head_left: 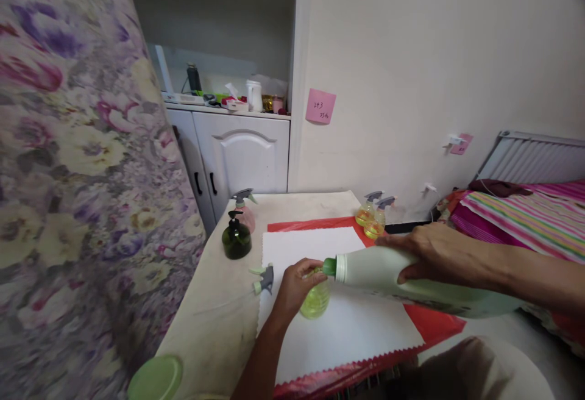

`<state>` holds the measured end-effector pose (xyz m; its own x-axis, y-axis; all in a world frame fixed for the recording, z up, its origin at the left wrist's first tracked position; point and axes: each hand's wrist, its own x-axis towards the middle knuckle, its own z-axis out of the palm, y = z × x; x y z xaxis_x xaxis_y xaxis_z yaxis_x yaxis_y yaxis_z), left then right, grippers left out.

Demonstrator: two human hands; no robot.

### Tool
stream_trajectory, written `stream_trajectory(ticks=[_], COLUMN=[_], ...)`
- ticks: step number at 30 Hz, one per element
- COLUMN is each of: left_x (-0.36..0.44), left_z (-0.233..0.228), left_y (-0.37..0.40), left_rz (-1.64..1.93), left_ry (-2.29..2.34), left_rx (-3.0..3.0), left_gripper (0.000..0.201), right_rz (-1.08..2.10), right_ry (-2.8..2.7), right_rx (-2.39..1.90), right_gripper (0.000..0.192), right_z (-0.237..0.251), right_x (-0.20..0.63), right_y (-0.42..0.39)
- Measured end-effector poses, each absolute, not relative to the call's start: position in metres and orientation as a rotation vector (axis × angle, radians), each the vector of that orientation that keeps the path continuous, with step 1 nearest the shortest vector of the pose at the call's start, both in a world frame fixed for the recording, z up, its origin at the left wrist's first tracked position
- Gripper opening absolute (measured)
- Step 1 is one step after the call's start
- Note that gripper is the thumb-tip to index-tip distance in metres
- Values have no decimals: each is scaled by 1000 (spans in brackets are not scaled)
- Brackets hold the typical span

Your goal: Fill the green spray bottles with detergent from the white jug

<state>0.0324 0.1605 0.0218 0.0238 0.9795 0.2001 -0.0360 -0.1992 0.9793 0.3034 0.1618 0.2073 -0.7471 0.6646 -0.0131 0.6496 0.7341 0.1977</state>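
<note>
My left hand [298, 283] grips the neck of a small clear bottle [315, 302] that stands on a white sheet and looks yellow-green. In my right hand [434, 255] is a large pale green jug [381, 269], tipped nearly level with its green spout [329, 267] at the small bottle's mouth. Whether liquid is flowing between them I cannot make out. A grey and green spray head [264, 279] with a thin clear tube lies left of my left hand. The left fingers are closed around the neck; the right hand is wrapped over the jug.
A dark green pump bottle [236, 240] and a pink spray bottle [247, 214] stand at the table's back left. Two yellow spray bottles [375, 222] are at the back right. A green lid [155, 378] lies front left. A floral curtain [91, 162] hangs left; a bed [525, 205] is right.
</note>
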Motion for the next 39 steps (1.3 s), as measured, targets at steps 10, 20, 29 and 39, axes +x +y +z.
stream_trajectory(ticks=[10, 20, 29, 39], left_x=[32, 31, 32, 32], left_z=[21, 18, 18, 21], left_y=[161, 162, 162, 160], left_rz=[1348, 1343, 1348, 1346], left_ry=[1072, 1067, 1075, 1063], left_rx=[1349, 1346, 1337, 1333], left_gripper=[19, 21, 22, 21], right_rz=[256, 131, 167, 151], right_ry=[2814, 2820, 2842, 2873], right_rx=[1102, 1123, 1122, 1106], right_gripper=[56, 54, 54, 53], right_z=[212, 212, 211, 211], right_x=[298, 298, 298, 300], right_y=[159, 159, 159, 158])
